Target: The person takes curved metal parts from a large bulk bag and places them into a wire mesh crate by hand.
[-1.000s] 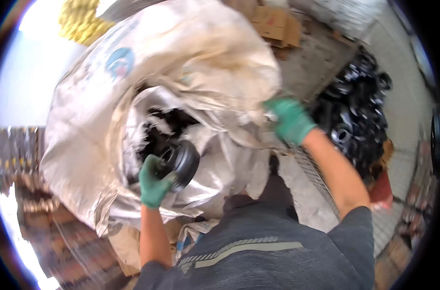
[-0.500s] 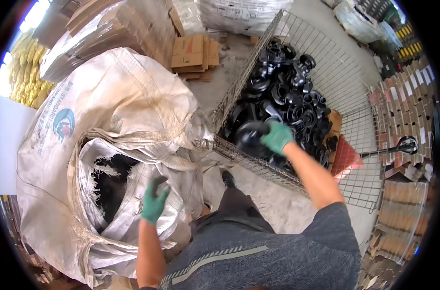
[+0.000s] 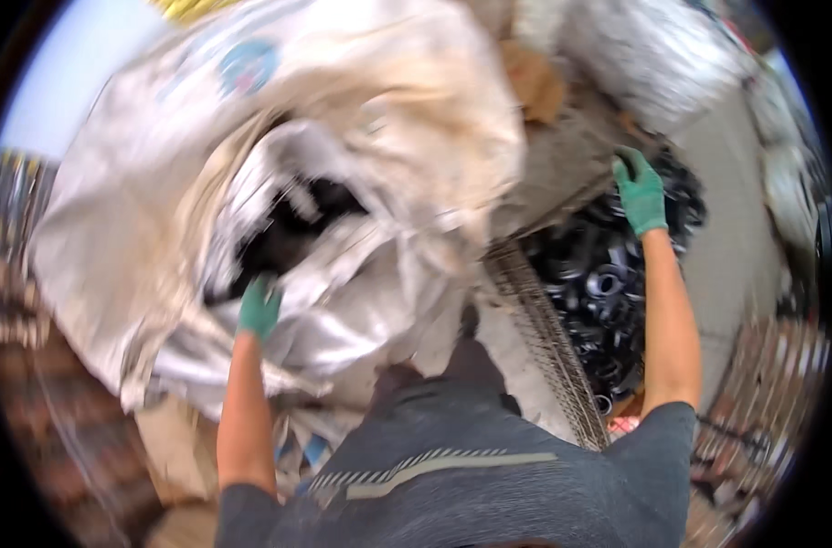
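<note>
My left hand, in a green glove, is at the near lip of a big off-white woven bulk bag. Its thumb looks apart from its fingers and nothing shows in it, though motion blurs the view. Dark contents show inside the bag's frayed mouth. My right hand, also green-gloved, is stretched out over a heap of shiny black plastic parts, some ring-shaped. Its fingers are spread and hold nothing. The heap lies in a wire mesh basket, right of the bag.
Beyond the basket stands a white wrapped load, with brown cardboard beside it. Stacked flat pieces line the right side. More brown stacks blur at the lower left. The concrete floor shows between bag and basket.
The round black part that was in my right hand is no longer there. My left hand has come to the bag's mouth. The view has swung left toward the bag.
</note>
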`<action>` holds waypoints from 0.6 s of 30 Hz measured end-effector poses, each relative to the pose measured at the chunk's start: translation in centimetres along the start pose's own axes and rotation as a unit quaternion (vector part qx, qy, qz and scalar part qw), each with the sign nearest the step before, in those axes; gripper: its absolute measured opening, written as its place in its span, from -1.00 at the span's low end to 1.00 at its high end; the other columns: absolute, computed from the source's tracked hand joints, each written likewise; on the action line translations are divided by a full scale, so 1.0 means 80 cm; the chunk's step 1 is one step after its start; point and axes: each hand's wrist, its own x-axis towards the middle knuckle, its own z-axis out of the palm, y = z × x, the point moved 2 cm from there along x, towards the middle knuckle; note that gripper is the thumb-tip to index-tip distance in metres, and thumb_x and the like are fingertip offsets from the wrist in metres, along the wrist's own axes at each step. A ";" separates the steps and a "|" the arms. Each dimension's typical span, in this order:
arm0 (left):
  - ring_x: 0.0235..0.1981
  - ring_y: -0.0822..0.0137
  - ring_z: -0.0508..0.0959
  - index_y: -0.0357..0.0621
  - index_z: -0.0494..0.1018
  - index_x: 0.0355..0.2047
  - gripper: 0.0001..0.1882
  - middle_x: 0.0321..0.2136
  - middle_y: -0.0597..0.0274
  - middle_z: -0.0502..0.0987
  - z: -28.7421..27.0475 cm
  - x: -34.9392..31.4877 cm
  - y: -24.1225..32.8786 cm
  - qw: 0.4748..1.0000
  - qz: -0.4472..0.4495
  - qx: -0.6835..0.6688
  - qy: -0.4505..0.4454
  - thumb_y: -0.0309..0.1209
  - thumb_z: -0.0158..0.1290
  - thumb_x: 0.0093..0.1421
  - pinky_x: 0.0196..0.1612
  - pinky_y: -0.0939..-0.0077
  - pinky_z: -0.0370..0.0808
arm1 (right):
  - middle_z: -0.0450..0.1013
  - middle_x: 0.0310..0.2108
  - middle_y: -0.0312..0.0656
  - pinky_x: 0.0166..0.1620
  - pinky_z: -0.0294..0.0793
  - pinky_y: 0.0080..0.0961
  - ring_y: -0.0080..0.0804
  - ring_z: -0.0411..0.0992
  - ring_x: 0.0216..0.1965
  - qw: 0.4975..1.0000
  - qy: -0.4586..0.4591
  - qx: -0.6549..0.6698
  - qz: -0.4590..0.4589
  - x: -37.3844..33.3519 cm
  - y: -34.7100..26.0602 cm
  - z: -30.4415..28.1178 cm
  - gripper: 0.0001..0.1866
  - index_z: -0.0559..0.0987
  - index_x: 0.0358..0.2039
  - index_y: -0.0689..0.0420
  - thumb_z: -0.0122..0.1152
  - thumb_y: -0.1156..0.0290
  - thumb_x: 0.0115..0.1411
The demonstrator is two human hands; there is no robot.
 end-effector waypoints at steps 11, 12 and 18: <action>0.08 -0.13 0.44 -0.16 0.38 0.11 -0.54 0.05 -0.18 0.46 0.142 0.201 -0.017 0.979 -0.093 -0.045 -0.178 -0.23 -0.05 0.26 0.12 0.19 0.39 | 0.54 -0.20 -0.04 -0.02 0.45 -0.18 -0.03 0.49 -0.12 0.864 -0.359 -0.350 -0.050 -0.065 -0.051 0.253 -0.70 0.56 -0.22 0.12 0.11 0.16 0.23; 0.08 -0.13 0.44 -0.16 0.38 0.11 -0.54 0.05 -0.18 0.46 0.161 0.217 -0.026 0.977 -0.099 -0.047 -0.183 -0.23 -0.05 0.26 0.12 0.19 0.39 | 0.53 -0.21 -0.05 0.00 0.44 -0.19 -0.04 0.48 -0.11 0.879 -0.316 -0.344 -0.100 -0.071 -0.069 0.244 -0.72 0.56 -0.22 0.11 0.12 0.18 0.21; 0.19 -0.01 0.35 -0.17 0.30 0.19 -0.45 0.17 -0.08 0.36 0.240 0.286 -0.064 0.965 -0.038 0.148 -0.213 -0.15 -0.05 0.28 0.23 0.21 0.28 | 0.54 -0.29 -0.05 0.06 0.38 -0.24 -0.07 0.49 -0.16 0.865 -0.129 -0.437 -0.209 -0.011 -0.075 0.169 -0.80 0.57 -0.25 0.16 0.15 0.36 0.15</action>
